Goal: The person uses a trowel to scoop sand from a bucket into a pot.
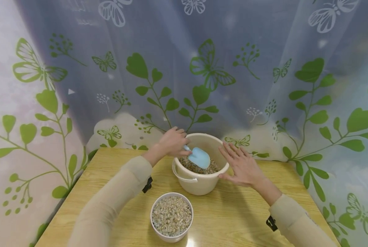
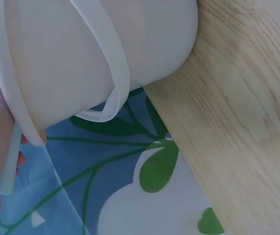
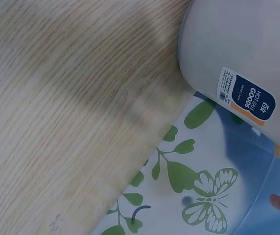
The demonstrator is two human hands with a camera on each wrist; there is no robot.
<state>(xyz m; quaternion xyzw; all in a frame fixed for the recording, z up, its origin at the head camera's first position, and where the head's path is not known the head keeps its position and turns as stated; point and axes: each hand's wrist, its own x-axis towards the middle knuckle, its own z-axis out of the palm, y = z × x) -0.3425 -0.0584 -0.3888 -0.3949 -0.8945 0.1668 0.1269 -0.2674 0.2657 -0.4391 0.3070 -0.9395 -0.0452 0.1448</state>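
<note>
My left hand (image 1: 175,142) grips the handle of a light blue scoop (image 1: 200,158) at the left rim of a cream bucket (image 1: 199,187). The scoop's blade hangs inside the bucket over a bed of small tan and grey pebbles (image 1: 214,167). In the left wrist view the scoop's pale handle (image 2: 11,164) shows in the fist, beside the bucket's rim. My right hand (image 1: 240,166) is spread with straight fingers against the bucket's right rim. Closer to me stands a white bowl (image 1: 153,224) filled with similar pebbles (image 1: 172,216).
Both containers stand on a wooden table (image 1: 125,212). A curtain (image 1: 171,68) printed with leaves and butterflies hangs right behind the bucket and at both sides. The bucket's handle (image 1: 184,178) hangs down its front left. A label (image 3: 247,95) is stuck on its side.
</note>
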